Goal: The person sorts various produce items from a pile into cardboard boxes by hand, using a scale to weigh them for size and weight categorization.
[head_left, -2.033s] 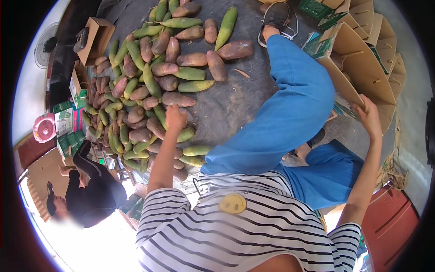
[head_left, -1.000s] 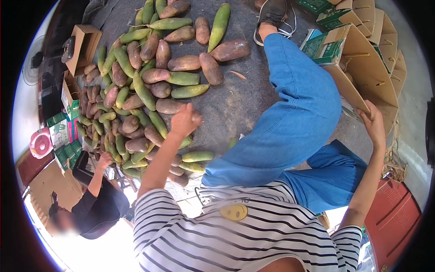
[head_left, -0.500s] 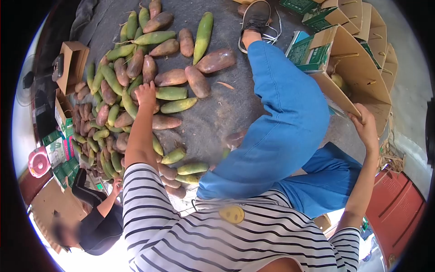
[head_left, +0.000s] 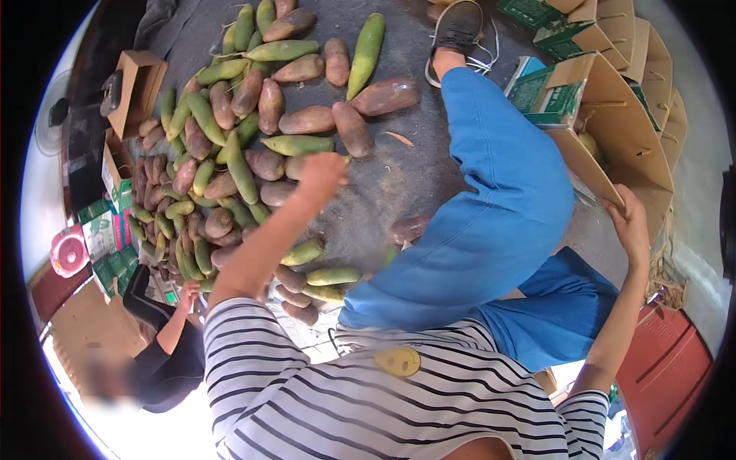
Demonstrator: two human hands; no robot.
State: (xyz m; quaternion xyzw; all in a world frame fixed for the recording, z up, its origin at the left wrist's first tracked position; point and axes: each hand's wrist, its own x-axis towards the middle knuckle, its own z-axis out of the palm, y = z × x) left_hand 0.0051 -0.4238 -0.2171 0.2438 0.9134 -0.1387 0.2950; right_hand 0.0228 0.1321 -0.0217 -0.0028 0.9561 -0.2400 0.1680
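Note:
My left hand point(head_left: 323, 178) is over the near right part of a pile of green and reddish-brown radishes, its fingers curled and slightly blurred. Just above it lies a green radish point(head_left: 297, 145); another pale one is partly covered by the hand. Whether the fingers hold anything is hidden. At the right, my right hand point(head_left: 630, 215) grips the edge of an open cardboard box point(head_left: 594, 165). Inside that box, a pale green radish point(head_left: 594, 149) is partly visible.
More open boxes point(head_left: 644, 61) stand at the upper right. A shoe point(head_left: 458, 31) rests on the dark ground cloth. At the lower left a co-worker in dark clothing point(head_left: 172, 372) reaches toward the pile. A pink fan point(head_left: 70, 251) and a small carton point(head_left: 138, 92) are at the left.
My left hand has moved right across the pile, away from the radishes it was touching. The whole view has shifted slightly; my right hand stays on the box edge.

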